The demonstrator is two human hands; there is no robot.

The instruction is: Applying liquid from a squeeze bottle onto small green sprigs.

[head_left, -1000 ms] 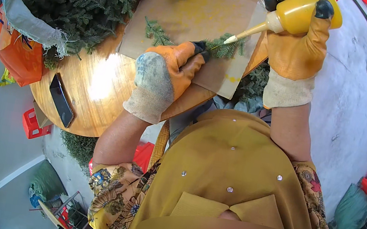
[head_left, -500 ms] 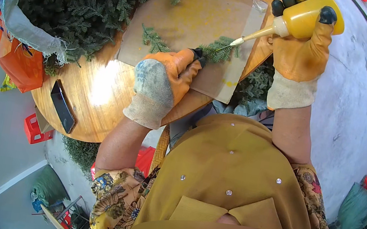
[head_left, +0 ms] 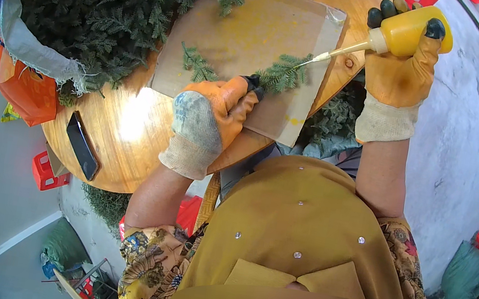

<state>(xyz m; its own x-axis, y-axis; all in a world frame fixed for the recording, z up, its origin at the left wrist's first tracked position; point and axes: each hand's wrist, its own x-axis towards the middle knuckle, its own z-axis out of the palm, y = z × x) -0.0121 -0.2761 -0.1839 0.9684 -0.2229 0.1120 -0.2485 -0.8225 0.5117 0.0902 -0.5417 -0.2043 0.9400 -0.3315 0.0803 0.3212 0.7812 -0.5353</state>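
My left hand (head_left: pixel 221 105), in an orange-coated work glove with dark fingertips, is closed on a green needled sprig (head_left: pixel 280 75) and holds it over a cardboard sheet (head_left: pixel 282 122). Wrapped in my gloved right hand (head_left: pixel 399 72) is a squeeze bottle (head_left: pixel 414 34) of yellow liquid, tipped so that its long thin nozzle points down and left. The nozzle's tip is at the sprig's outer end. Another end of greenery (head_left: pixel 196 65) shows on the cardboard just beyond my left hand; whether it belongs to the held sprig is hidden.
A big heap of green branches (head_left: pixel 99 5) in a white sack (head_left: pixel 42 43) covers the table's far left. On the wooden table (head_left: pixel 117 161) lies a black phone (head_left: pixel 82 145). An orange bag (head_left: pixel 24 91) hangs at the left edge, near a red stool (head_left: pixel 47 171). More greenery (head_left: pixel 336 118) is below the table's right edge.
My right hand and the bottle have shifted slightly right, drawing the nozzle from over the sprig to its outer end. My left hand keeps its hold; the whole view has shifted a little.
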